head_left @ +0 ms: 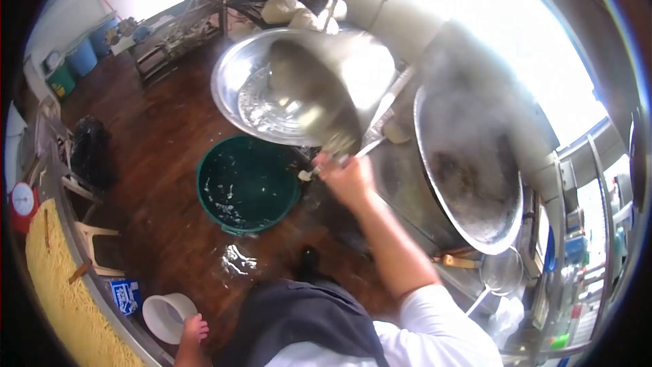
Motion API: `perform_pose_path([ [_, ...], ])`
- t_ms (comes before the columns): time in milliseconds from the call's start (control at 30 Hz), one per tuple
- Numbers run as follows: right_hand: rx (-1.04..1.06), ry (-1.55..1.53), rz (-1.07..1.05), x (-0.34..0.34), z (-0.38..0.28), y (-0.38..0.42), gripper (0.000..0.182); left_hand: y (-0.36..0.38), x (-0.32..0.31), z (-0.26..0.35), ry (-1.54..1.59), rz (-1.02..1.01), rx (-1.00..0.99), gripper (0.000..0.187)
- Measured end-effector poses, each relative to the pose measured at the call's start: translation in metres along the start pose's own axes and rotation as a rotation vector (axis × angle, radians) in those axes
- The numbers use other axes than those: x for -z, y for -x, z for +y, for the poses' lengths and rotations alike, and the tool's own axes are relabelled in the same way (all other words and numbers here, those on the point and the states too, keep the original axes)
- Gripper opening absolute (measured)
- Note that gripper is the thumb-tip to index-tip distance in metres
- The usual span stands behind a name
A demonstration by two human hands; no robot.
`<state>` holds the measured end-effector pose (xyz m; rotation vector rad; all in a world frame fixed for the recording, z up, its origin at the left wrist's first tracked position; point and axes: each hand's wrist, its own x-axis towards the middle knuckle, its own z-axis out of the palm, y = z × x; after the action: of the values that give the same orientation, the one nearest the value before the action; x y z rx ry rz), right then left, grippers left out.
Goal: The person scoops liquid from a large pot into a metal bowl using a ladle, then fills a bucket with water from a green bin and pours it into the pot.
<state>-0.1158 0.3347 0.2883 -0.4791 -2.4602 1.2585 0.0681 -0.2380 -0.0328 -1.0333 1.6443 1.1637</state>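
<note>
My right hand (345, 175) is closed at the lower edge of a large round metal utensil (309, 92), which is smeared by motion; its exact kind I cannot tell. The utensil is tilted over a wide shiny metal basin (225, 92) and covers part of it. Below the basin, a dark green tub (250, 180) stands on the floor with white bits inside. At the lower left, my left hand (195, 328) has its fingers curled at the rim of a white plastic bucket (166, 316).
A big wok (468, 177) steams at the right, with a wire strainer (501, 272) near its lower rim. Yellow noodle-like food (61, 292) covers a counter at the left, by a red scale (22, 207). Water lies on the brown floor (156, 136).
</note>
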Motion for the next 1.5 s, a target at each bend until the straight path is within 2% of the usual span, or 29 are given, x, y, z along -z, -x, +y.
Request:
perform_pose_path([
  [33,0.043,-0.03,-0.007,-0.044,-0.003,0.022,0.042,0.002,0.008,-0.011,0.048,0.032,0.068,0.047],
  [100,-0.119,-0.057,-0.361,-0.087,-0.035,0.059,0.038,0.02,0.008,-0.033,0.073,0.089,0.096,0.044],
  [167,-0.079,-0.003,-0.616,-0.145,0.01,0.073,0.039,0.038,0.006,-0.055,0.158,0.097,0.099,0.039],
  [233,-0.214,0.177,-0.878,-0.174,0.031,0.074,0.039,0.048,-0.004,-0.069,0.233,0.103,0.165,0.033],
  [267,-0.307,0.168,-0.933,-0.189,0.047,0.073,0.042,0.053,-0.013,-0.075,0.248,0.102,0.17,0.032],
  [300,-0.138,0.36,-0.866,-0.21,0.08,0.075,0.043,0.06,-0.022,-0.082,0.261,0.104,0.177,0.031],
  [333,-0.18,0.406,-0.831,-0.219,0.096,0.072,0.042,0.068,-0.03,-0.091,0.278,0.132,0.207,0.031],
  [367,-0.325,0.448,-0.828,-0.231,0.117,0.068,0.041,0.078,-0.035,-0.099,0.16,0.101,0.098,0.032],
  [400,-0.382,0.494,-0.802,-0.237,0.135,0.062,0.041,0.088,-0.039,-0.101,0.033,0.067,-0.01,0.033],
  [500,-0.536,0.499,-0.797,-0.247,0.167,0.037,0.038,0.158,-0.054,-0.04,0.174,0.117,-0.005,0.035],
  [567,-0.686,0.557,-0.716,-0.269,0.199,0.03,0.041,0.142,-0.046,-0.077,0.086,0.131,-0.04,0.035],
  [633,-0.686,0.545,-0.587,-0.301,0.225,0.03,0.035,0.132,-0.042,-0.086,-0.008,0.122,-0.086,0.035],
  [667,-0.696,0.546,-0.593,-0.317,0.235,0.029,0.035,0.127,-0.045,-0.081,0.002,0.13,-0.054,0.034],
  [733,-0.703,0.423,-0.861,-0.345,0.236,0.023,0.028,0.112,-0.048,-0.064,-0.06,0.087,-0.048,0.032],
  [767,-0.89,0.195,-0.871,-0.353,0.233,0.019,0.023,0.104,-0.049,-0.049,-0.073,0.068,-0.043,0.032],
  [800,-1.076,0.008,-0.968,-0.354,0.227,0.013,0.02,0.098,-0.053,-0.018,-0.062,0.073,0.05,0.034],
  [833,-1.166,-0.155,-1.011,-0.344,0.227,0.013,0.021,0.091,-0.058,0.019,-0.054,0.081,0.136,0.035],
  [900,-1.276,-0.379,-1.019,-0.312,0.209,0.019,0.028,0.098,-0.073,0.119,-0.18,0.18,-0.225,0.041],
  [967,-1.273,-0.49,-0.99,-0.269,0.181,0.034,0.027,0.032,-0.068,0.144,0.044,0.061,-0.446,0.046],
  [1033,-1.127,-0.546,-1.015,-0.22,0.159,0.052,0.019,0.042,-0.086,0.243,0.038,-0.028,-0.482,0.048],
  [1100,-1.051,-0.62,-0.961,-0.152,0.093,0.06,0.019,0.047,-0.111,0.323,-0.084,-0.08,-0.514,0.044],
  [1167,-1.003,-0.761,-0.85,-0.1,0.052,0.082,0.025,0.043,-0.148,0.384,0.067,-0.289,-0.484,0.038],
  [1200,-1.005,-0.805,-0.779,-0.071,0.024,0.087,0.03,0.042,-0.17,0.406,0.156,-0.468,-0.499,0.035],
  [1267,-0.963,-0.858,-0.618,-0.027,-0.009,0.102,0.034,0.035,-0.228,0.431,0.305,-0.749,-0.574,0.032],
  [1300,-0.928,-0.874,-0.545,-0.008,-0.023,0.108,0.035,0.06,-0.257,0.44,0.304,-0.796,-0.474,0.032],
  [1367,-0.854,-0.769,-0.395,0.021,-0.039,0.117,0.035,0.131,-0.314,0.445,0.378,-1.155,-0.423,0.03],
  [1400,-0.807,-0.655,-0.312,0.032,-0.041,0.122,0.034,0.161,-0.336,0.443,0.375,-1.254,-0.507,0.03],
  [1433,-0.797,-0.666,-0.264,0.039,-0.037,0.128,0.034,0.166,-0.357,0.442,0.333,-1.286,-0.506,0.03],
  [1500,-0.674,-0.387,-0.058,0.055,-0.024,0.135,0.034,0.149,-0.417,0.438,0.388,-1.276,-0.551,0.033],
])
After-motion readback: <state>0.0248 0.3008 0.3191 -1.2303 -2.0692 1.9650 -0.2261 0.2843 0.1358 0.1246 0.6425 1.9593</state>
